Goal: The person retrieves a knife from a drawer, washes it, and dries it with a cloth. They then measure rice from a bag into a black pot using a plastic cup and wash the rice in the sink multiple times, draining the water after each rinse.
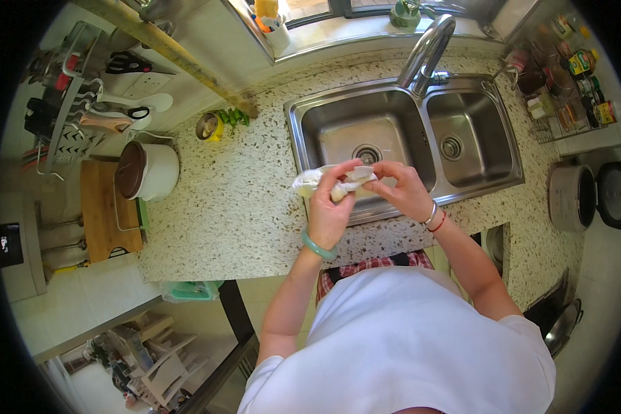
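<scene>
Speckled counter (221, 214), steel sink (355, 123) near window (314, 12); left grip (330, 210), right grip (408, 193) pinching whitish bundle (307, 182).

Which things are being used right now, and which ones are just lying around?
Being used:
Crumpled whitish thing, material unclear, held by the left hand and the right hand's fingertips
Perhaps the shiny steel double-bowl sink, since the hands are over its near edge

Seemingly just lying around:
Long green vegetables, probably peppers
Round white pot with brown lid
Rectangular brown wooden board
</scene>
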### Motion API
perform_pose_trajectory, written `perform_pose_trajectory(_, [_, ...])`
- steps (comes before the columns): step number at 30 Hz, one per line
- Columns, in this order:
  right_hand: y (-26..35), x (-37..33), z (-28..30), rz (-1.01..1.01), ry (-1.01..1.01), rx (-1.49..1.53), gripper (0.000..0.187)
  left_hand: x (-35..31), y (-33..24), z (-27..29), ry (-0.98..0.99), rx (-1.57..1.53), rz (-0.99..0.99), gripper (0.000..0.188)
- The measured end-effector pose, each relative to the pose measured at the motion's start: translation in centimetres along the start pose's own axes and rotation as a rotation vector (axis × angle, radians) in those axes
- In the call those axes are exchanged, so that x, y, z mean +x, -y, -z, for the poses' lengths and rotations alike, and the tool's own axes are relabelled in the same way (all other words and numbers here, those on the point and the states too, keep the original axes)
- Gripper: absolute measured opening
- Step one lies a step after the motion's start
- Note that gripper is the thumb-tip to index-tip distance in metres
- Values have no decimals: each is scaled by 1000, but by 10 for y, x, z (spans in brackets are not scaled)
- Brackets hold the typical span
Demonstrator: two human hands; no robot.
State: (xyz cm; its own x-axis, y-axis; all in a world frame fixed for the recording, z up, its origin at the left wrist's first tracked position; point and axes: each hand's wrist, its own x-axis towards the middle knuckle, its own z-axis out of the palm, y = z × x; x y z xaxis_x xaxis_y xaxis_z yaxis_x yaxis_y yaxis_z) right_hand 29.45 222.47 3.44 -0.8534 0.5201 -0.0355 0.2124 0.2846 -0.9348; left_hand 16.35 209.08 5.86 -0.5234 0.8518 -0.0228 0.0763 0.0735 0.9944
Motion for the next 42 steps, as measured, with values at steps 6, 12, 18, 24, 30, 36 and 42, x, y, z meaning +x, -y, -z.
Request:
perform_pose_trajectory(6, [17,-10,-11,-27,-27,570,18,4,30,30,-99,-482,131,38])
perform_pose_trajectory(12, [20,-14,-10,128,-36,484,21,-14,22,39,252,-811,471,58])
perform_pose_trajectory(18, [47,-13,-8,428,62,140,35,-22,12,48,249,-417,313,44])
perform_pose_trajectory(24, [63,-7,-38,400,-70,118,32,-28,-16,69,25,-583,257,40])
perform_pose_trajectory(30, [82,3,-88,470,-104,86,31,-42,30,119,211,-383,339,33])
perform_pose_trajectory(36, [100,17,-134,405,-73,-82,27,-55,12,170,-221,-275,11,30])
perform_pose_trajectory(42, [158,46,-177,503,-163,-171,25,-65,-22,219,-291,59,-108,31])
